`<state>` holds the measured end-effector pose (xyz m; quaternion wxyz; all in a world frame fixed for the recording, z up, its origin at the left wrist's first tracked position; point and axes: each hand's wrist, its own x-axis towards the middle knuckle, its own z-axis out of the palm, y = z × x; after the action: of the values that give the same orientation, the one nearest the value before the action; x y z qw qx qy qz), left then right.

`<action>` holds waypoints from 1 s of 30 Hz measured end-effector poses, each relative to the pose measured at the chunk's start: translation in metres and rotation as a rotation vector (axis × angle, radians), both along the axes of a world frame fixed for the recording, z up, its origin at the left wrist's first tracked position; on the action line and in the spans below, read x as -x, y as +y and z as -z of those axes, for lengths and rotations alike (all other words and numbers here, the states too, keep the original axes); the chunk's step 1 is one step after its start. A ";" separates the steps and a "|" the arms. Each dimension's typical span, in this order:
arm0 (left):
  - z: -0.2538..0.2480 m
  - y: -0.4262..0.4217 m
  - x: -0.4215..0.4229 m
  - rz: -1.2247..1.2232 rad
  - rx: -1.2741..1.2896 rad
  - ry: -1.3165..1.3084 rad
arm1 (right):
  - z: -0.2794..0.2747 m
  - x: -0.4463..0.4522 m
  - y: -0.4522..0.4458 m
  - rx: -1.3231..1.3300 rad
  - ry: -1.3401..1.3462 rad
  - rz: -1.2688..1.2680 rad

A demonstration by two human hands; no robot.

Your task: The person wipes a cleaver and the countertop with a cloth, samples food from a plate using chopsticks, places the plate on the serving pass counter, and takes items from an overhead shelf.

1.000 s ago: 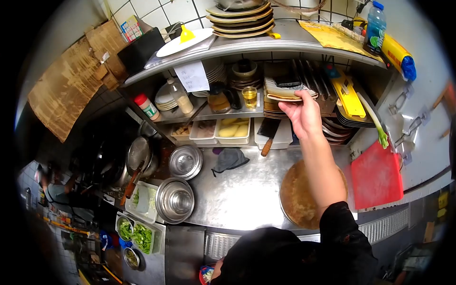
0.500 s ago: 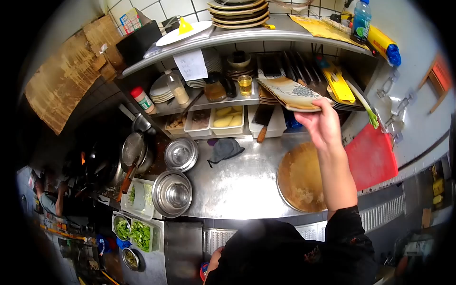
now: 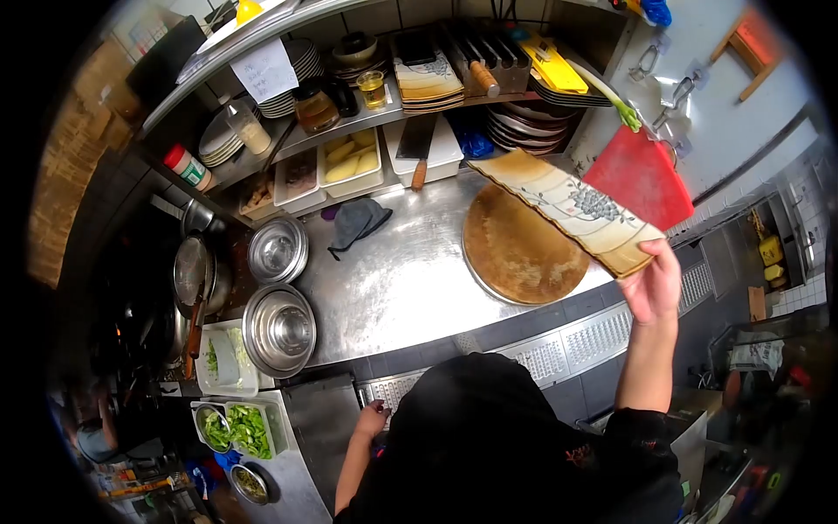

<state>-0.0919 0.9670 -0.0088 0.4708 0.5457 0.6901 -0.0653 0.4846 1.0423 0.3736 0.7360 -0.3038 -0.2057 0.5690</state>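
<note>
My right hand (image 3: pixel 655 284) grips one end of a long rectangular plate (image 3: pixel 580 210) with a brown edge and a grey flower pattern. The plate is tilted above the round wooden chopping board (image 3: pixel 515 249), partly covering it. Low beside my body is my left hand (image 3: pixel 374 419), its fingers curled in; whatever they may hold is too small to make out. A stack of similar rectangular plates (image 3: pixel 428 79) sits on the shelf. Near the back of the counter a cleaver (image 3: pixel 416 144) lies on a white container lid.
Steel bowls (image 3: pixel 279 330) and a grey cloth (image 3: pixel 360 224) lie on the steel counter (image 3: pixel 393 279). A red cutting board (image 3: pixel 637 179) leans at the right. Tubs of greens (image 3: pixel 249 428) stand lower left, near the stove and a strainer (image 3: pixel 192 266). Another person is at far left.
My right hand has brought the rectangular plate from the shelf down and toward me, right of the chopping board. My left hand shows more. The view has shifted rightward and down.
</note>
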 end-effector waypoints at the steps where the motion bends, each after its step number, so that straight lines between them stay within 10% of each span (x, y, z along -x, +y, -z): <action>1: 0.001 0.005 0.002 0.019 -0.015 0.000 | 0.008 0.006 0.000 0.073 -0.068 0.079; 13: 0.002 -0.006 0.000 -0.055 -0.052 -0.017 | 0.270 -0.043 0.016 0.845 -0.092 0.192; 16: 0.002 -0.039 -0.001 -0.195 0.099 -0.028 | 0.264 -0.051 0.006 1.066 -0.581 0.038; 18: 0.017 -0.071 0.008 -0.117 0.009 -0.028 | 0.199 -0.039 0.015 1.202 -1.521 -0.187; 20: 0.029 -0.101 0.012 -0.157 0.000 -0.049 | 0.194 -0.041 0.028 1.014 -1.911 -0.030; 30: 0.020 -0.104 -0.017 -0.346 -0.048 -0.056 | 0.131 0.100 0.204 0.091 -1.464 -0.277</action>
<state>-0.0745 0.8628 -0.0290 0.4809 0.4314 0.7617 0.0484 0.3849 1.2464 0.2430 0.3191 -0.6064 -0.6559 0.3166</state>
